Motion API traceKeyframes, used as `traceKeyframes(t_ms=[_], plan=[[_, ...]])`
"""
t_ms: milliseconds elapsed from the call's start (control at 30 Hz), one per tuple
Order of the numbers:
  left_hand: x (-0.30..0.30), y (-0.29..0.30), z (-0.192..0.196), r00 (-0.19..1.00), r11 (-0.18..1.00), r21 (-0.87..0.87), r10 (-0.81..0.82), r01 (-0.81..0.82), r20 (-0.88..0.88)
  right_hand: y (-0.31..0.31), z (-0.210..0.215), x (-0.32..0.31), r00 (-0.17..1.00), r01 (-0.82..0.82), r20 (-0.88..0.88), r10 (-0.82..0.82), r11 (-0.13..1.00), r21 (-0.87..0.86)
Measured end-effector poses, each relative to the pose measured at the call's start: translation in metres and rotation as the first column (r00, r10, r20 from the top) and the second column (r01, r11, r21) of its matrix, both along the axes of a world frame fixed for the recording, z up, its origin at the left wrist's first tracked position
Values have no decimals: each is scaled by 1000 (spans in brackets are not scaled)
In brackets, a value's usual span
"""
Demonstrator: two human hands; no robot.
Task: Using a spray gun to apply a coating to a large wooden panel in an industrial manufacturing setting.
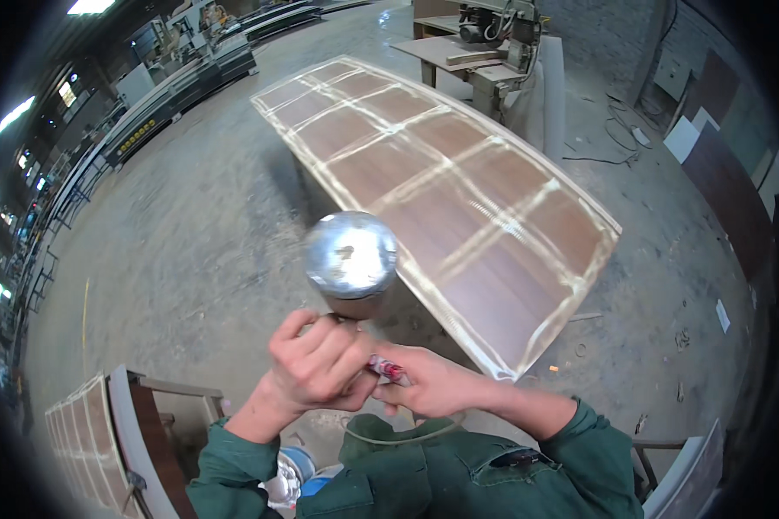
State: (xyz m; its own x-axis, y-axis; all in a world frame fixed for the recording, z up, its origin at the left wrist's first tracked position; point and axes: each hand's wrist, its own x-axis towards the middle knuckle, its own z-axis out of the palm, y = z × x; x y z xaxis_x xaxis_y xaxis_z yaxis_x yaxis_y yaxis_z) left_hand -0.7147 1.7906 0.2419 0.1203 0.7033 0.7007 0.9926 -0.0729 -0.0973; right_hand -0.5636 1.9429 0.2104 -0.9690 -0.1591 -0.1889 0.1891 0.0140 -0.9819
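Silver metal covers the top of the canister [350, 255], which is seen just above the left grip [320, 359], near the long panel [446, 208]. Between the clenched left grip and the right grip [420, 381], a red-and-white piece [390, 370] is grasped by both.

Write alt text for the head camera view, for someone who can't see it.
A person's left hand and right hand meet, fingers curled, by a shiny round silver canister, with a red-and-white piece between them. Beyond is a long brown panel marked with a pale grid, above a grey workshop floor.
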Motion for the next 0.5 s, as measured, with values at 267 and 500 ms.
traceKeyframes(t_ms=[267,500], plan=[[-77,71,-20,886,988,22,-144,150,440,36,-34,-44,817,551,231,-528,833,-43],[-79,78,-190,-341,725,162,106,670,934,69,-34,-137,464,857,-167,-870,489,-162]])
